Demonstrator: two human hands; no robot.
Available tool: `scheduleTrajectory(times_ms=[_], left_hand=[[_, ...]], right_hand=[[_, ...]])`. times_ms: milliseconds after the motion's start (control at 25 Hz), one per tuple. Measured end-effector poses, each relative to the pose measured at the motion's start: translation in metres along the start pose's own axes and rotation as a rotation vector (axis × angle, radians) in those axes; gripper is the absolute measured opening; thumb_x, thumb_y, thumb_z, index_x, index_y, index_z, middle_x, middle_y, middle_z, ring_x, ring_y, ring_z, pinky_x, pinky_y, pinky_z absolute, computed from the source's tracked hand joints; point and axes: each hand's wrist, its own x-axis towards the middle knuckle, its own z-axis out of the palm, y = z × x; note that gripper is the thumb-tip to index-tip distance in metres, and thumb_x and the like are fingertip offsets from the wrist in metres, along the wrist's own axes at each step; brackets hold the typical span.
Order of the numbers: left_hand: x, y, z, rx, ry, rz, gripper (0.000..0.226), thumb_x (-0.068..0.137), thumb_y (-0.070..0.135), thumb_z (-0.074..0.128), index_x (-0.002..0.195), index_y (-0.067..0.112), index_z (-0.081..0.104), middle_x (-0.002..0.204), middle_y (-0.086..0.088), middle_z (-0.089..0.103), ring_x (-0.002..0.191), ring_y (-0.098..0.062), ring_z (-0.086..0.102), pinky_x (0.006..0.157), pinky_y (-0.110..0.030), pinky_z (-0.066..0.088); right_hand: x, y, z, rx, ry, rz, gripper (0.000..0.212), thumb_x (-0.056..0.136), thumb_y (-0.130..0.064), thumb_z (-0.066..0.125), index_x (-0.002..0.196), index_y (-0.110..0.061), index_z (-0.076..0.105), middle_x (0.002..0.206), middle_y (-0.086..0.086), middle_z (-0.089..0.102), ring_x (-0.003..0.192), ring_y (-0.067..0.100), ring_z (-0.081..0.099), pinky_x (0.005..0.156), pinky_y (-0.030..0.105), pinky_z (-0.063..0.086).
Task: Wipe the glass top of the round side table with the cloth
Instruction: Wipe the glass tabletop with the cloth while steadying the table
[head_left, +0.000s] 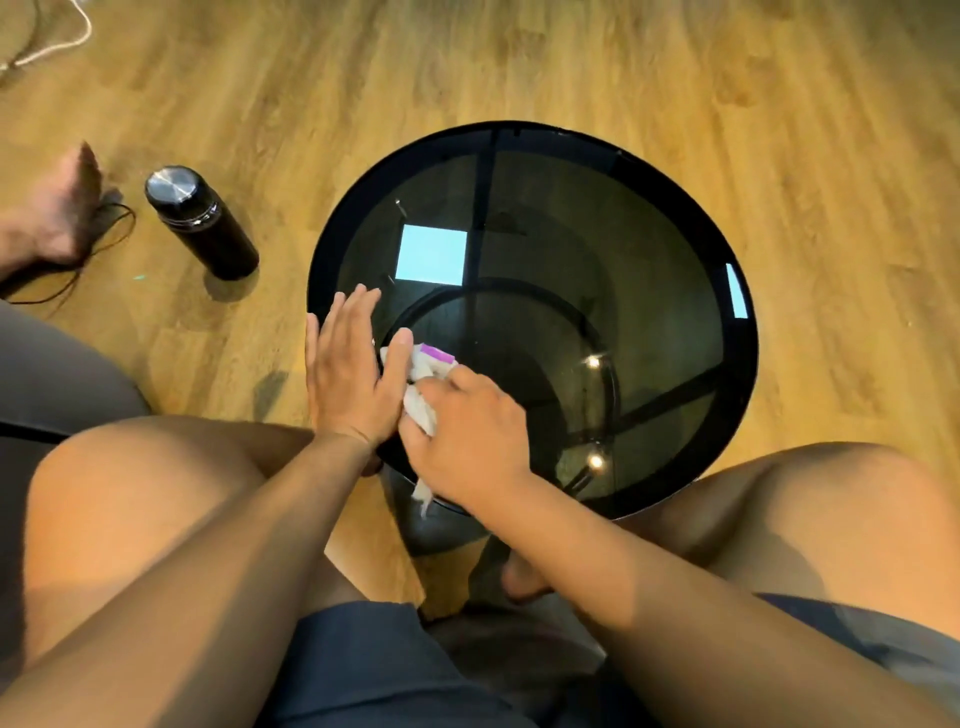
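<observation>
The round side table (740, 364) has a black rim and a dark glass top, and it stands between my knees. A white cloth with a purple edge (423, 408) lies bunched on the glass at the near left. My right hand (467, 441) presses down on the cloth and grips it. Beside it, my left hand (348, 369) rests flat on the table's left rim with fingers spread, its thumb touching the cloth. Part of the cloth hangs over the near rim.
A black bottle with a metal cap (200, 221) stands on the wooden floor left of the table. Another person's bare foot (60, 213) and a thin black cord (93, 249) lie farther left. A white cable (57, 44) is at the top left.
</observation>
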Motion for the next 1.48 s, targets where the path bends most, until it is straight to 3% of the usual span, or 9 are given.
scheduleTrajectory(times_ms=[200, 480, 640, 840, 960, 1040, 1240, 1360, 1480], left_hand=[[-0.003, 0.001, 0.0, -0.041, 0.005, -0.024, 0.057, 0.097, 0.042, 0.028, 0.144, 0.012, 0.041, 0.154, -0.008, 0.042, 0.149, -0.023, 0.023, 0.124, -0.045, 0.003], [0.0, -0.003, 0.003, -0.014, 0.004, -0.018, 0.056, 0.098, 0.045, 0.032, 0.144, 0.013, 0.042, 0.152, -0.007, 0.044, 0.148, -0.024, 0.028, 0.124, -0.048, 0.009], [0.001, -0.002, 0.002, -0.013, 0.011, -0.025, 0.058, 0.098, 0.047, 0.029, 0.143, 0.014, 0.043, 0.152, -0.006, 0.045, 0.147, -0.022, 0.029, 0.124, -0.045, 0.008], [-0.001, -0.002, 0.002, -0.12, 0.022, -0.067, 0.062, 0.098, 0.044, 0.02, 0.146, 0.01, 0.04, 0.153, -0.01, 0.043, 0.148, -0.022, 0.026, 0.125, -0.038, 0.004], [-0.003, -0.003, 0.002, -0.099, 0.002, -0.045, 0.061, 0.097, 0.043, 0.023, 0.146, 0.011, 0.039, 0.154, -0.009, 0.04, 0.149, -0.021, 0.023, 0.124, -0.035, 0.002], [-0.001, -0.002, 0.002, -0.1, -0.009, -0.046, 0.06, 0.096, 0.044, 0.027, 0.145, 0.012, 0.04, 0.154, -0.007, 0.041, 0.149, -0.021, 0.024, 0.125, -0.036, 0.004], [0.0, -0.003, 0.001, -0.117, 0.008, -0.063, 0.055, 0.098, 0.042, 0.032, 0.144, 0.014, 0.041, 0.154, -0.005, 0.042, 0.148, -0.019, 0.027, 0.125, -0.04, 0.008], [-0.001, -0.005, 0.002, -0.136, 0.013, -0.058, 0.054, 0.098, 0.041, 0.033, 0.143, 0.014, 0.042, 0.152, -0.005, 0.044, 0.147, -0.019, 0.03, 0.125, -0.041, 0.011], [-0.001, -0.005, 0.002, -0.135, 0.016, -0.061, 0.054, 0.098, 0.042, 0.032, 0.143, 0.014, 0.042, 0.152, -0.005, 0.044, 0.146, -0.02, 0.03, 0.124, -0.042, 0.012]], right_hand=[[-0.004, 0.066, -0.017, -0.15, 0.027, -0.177, 0.033, 0.071, -0.039, 0.073, 0.1, -0.023, 0.071, 0.085, 0.004, 0.061, 0.072, 0.026, 0.061, 0.052, 0.028, 0.041], [0.044, 0.24, -0.077, -0.231, 0.158, 0.534, 0.047, 0.079, -0.049, 0.037, 0.108, -0.019, 0.057, 0.098, 0.021, 0.06, 0.092, 0.042, 0.059, 0.077, 0.044, 0.05], [0.068, 0.148, -0.037, -0.173, 0.194, 0.594, 0.036, 0.086, -0.044, 0.045, 0.1, -0.017, 0.064, 0.096, 0.02, 0.066, 0.091, 0.042, 0.063, 0.072, 0.038, 0.043], [0.055, -0.013, 0.001, 0.084, 0.02, 0.066, 0.028, 0.092, -0.043, 0.047, 0.095, -0.027, 0.07, 0.086, -0.001, 0.064, 0.078, 0.021, 0.063, 0.062, 0.03, 0.047], [0.042, 0.026, -0.015, -0.025, -0.14, -0.216, 0.026, 0.089, -0.041, 0.055, 0.111, -0.034, 0.068, 0.098, -0.001, 0.061, 0.091, 0.022, 0.059, 0.066, 0.031, 0.043], [0.039, 0.101, -0.037, -0.148, -0.117, -0.132, 0.029, 0.086, -0.037, 0.059, 0.114, -0.035, 0.066, 0.098, 0.003, 0.059, 0.09, 0.029, 0.06, 0.065, 0.033, 0.043], [0.081, 0.252, -0.099, -0.217, 0.096, 0.473, 0.032, 0.078, -0.035, 0.042, 0.092, -0.012, 0.059, 0.097, 0.025, 0.065, 0.086, 0.045, 0.062, 0.069, 0.043, 0.049], [0.122, 0.219, -0.081, -0.086, 0.19, 0.618, 0.04, 0.086, -0.041, 0.042, 0.101, -0.01, 0.062, 0.104, 0.027, 0.065, 0.099, 0.046, 0.059, 0.086, 0.045, 0.047], [0.146, 0.12, -0.036, -0.066, 0.144, 0.434, 0.038, 0.091, -0.043, 0.044, 0.105, -0.016, 0.066, 0.108, 0.018, 0.068, 0.105, 0.041, 0.06, 0.087, 0.04, 0.046]])
